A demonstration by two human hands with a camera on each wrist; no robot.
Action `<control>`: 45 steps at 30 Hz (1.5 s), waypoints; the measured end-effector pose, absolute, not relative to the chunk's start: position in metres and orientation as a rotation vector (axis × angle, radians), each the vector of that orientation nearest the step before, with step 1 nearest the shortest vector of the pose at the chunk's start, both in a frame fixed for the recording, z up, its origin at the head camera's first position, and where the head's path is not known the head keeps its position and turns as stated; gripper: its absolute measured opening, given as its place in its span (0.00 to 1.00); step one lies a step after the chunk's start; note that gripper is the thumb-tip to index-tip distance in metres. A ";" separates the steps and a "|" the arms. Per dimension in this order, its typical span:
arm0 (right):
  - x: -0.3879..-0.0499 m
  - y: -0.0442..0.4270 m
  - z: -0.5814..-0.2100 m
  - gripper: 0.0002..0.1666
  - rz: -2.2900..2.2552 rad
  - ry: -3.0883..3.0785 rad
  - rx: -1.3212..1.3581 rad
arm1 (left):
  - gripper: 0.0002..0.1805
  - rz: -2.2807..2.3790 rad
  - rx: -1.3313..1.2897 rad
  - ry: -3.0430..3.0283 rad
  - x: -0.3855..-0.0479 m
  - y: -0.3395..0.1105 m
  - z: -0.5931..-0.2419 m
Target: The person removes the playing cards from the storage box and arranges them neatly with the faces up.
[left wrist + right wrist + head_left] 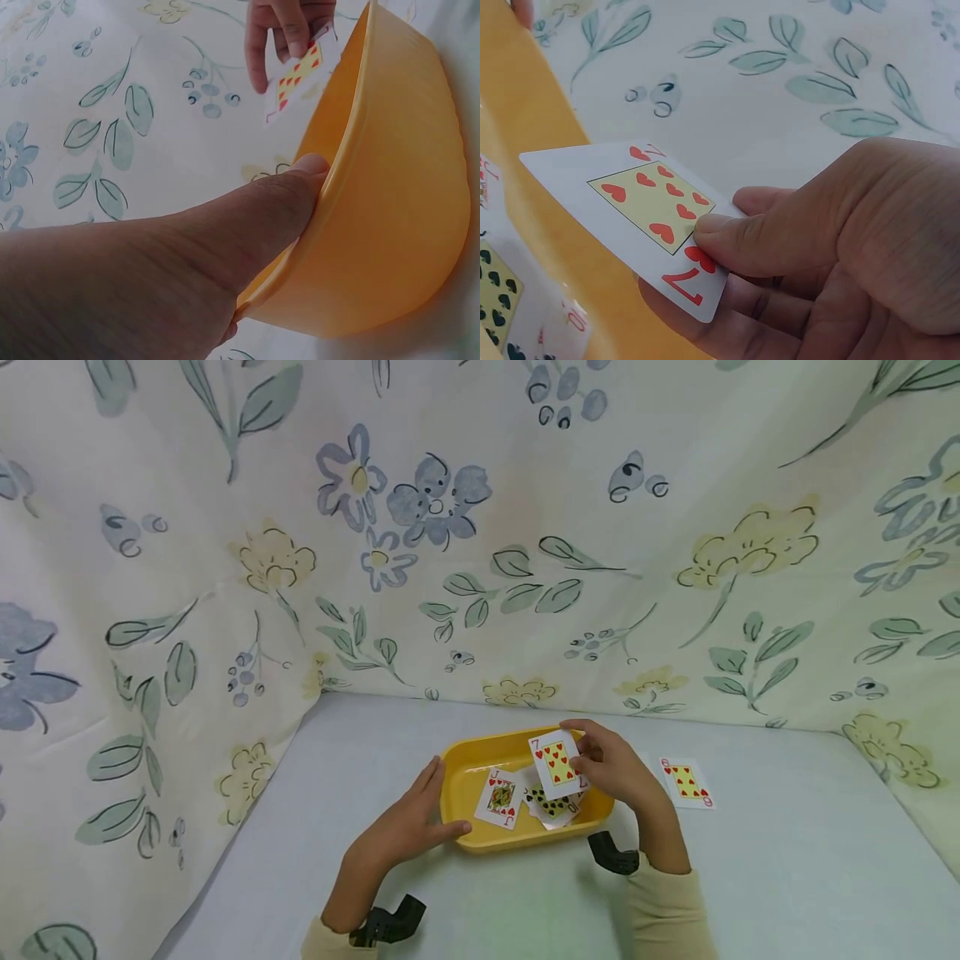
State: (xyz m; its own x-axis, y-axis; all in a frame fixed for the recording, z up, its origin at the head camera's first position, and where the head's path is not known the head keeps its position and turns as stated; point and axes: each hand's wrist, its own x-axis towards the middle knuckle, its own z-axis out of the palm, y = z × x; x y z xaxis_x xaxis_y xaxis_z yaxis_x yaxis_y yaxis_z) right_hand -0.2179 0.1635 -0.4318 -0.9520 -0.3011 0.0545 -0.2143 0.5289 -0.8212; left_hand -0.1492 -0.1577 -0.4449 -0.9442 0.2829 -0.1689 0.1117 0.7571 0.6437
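My right hand (611, 767) pinches a seven of hearts playing card (556, 766) between thumb and fingers, above the right part of a yellow tray (462, 760). In the right wrist view, the thumb presses the face of the seven (641, 191), with fingers behind it. My left hand (405, 822) rests at the tray's left end, fingers straight along the side and thumb (296, 191) on the near rim. Inside the tray lie a jack of hearts (500, 797) and a small pile with a spade card (551, 806) on top, partly covered by the seven.
A red-suited card (686, 783) lies face up on the pale tabletop (787, 860), right of the tray and beyond my right forearm. Floral cloth (480, 635) hangs behind the table and along its left side. Dark wrist mounts (615, 853) sit below both hands.
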 end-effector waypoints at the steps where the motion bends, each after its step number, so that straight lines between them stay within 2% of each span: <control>1: -0.218 0.166 -0.431 0.31 -1.409 2.664 -0.439 | 0.59 0.967 0.310 2.701 -0.149 -0.158 -0.445; 15: -0.209 0.208 -0.420 0.32 -1.497 2.713 -0.317 | 0.59 0.961 0.301 2.703 -0.149 -0.160 -0.447; 27: -0.199 0.258 -0.431 0.34 -1.582 2.752 -0.125 | 0.59 0.939 0.291 2.708 -0.151 -0.160 -0.450; 39: -0.193 0.290 -0.438 0.37 -1.617 2.789 0.233 | 0.59 0.958 0.294 2.696 -0.149 -0.158 -0.447; 45: -0.193 0.301 -0.439 0.37 -1.597 2.791 0.499 | 0.59 0.949 0.305 2.702 -0.151 -0.158 -0.447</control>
